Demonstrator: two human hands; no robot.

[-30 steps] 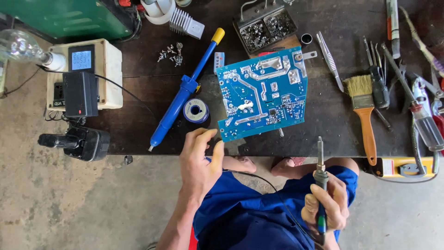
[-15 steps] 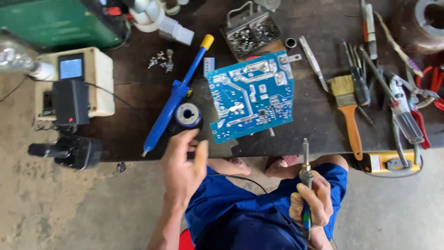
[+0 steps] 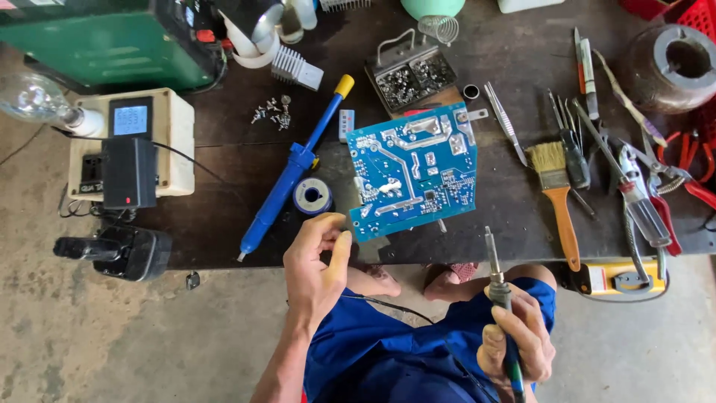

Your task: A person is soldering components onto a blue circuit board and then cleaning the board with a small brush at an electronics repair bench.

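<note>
My right hand (image 3: pixel 520 342) grips a soldering iron (image 3: pixel 495 272) by its handle, tip pointing up toward the table edge, just below a blue circuit board (image 3: pixel 416 172). The board lies solder side up on the dark table (image 3: pixel 224 160). My left hand (image 3: pixel 315 269) hovers at the table's front edge by the board's lower left corner. Its thumb and fingers curl together, and nothing shows between them. A small solder spool (image 3: pixel 312 197) and a blue desoldering pump (image 3: pixel 289 175) lie just beyond that hand.
Right of the board lie tweezers (image 3: pixel 504 122), a paintbrush (image 3: pixel 558 198), screwdrivers (image 3: pixel 634 194) and red-handled pliers (image 3: pixel 682 183). A tray of small parts (image 3: pixel 415 75) sits behind it. On the left are a cream meter box (image 3: pixel 173 142), a bulb (image 3: pixel 33 101) and a green machine (image 3: pixel 97 41).
My left hand has left the board's lower edge, drawn back toward me and pinched its fingers. The soldering iron stays upright in my right hand. The view has shifted a little.
</note>
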